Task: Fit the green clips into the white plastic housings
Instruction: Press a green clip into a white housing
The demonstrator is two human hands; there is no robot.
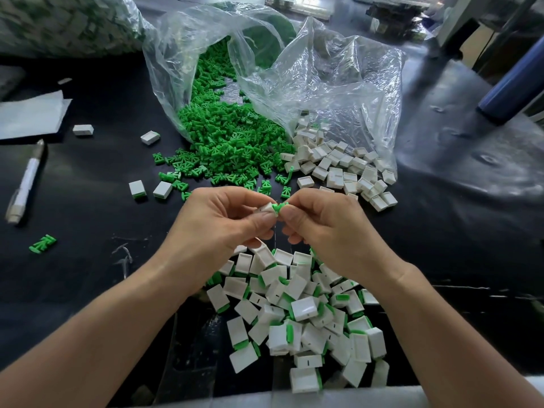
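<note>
My left hand (223,222) pinches a white plastic housing (267,208) between thumb and fingers at the middle of the view. My right hand (321,222) pinches a green clip (279,207) that touches the housing's open end. Behind the hands a heap of loose green clips (232,142) spills from a clear plastic bag (323,81). Empty white housings (344,169) lie in a pile to the right of that heap. Below my hands lies a pile of housings with green clips fitted in them (306,316).
A white pen (25,187) lies at the left on the black table (88,260), with a stray green clip (42,244) below it. White paper (29,113) sits at the far left. A few single housings (137,189) lie left of the clip heap. A blue cylinder (512,83) stands at the right.
</note>
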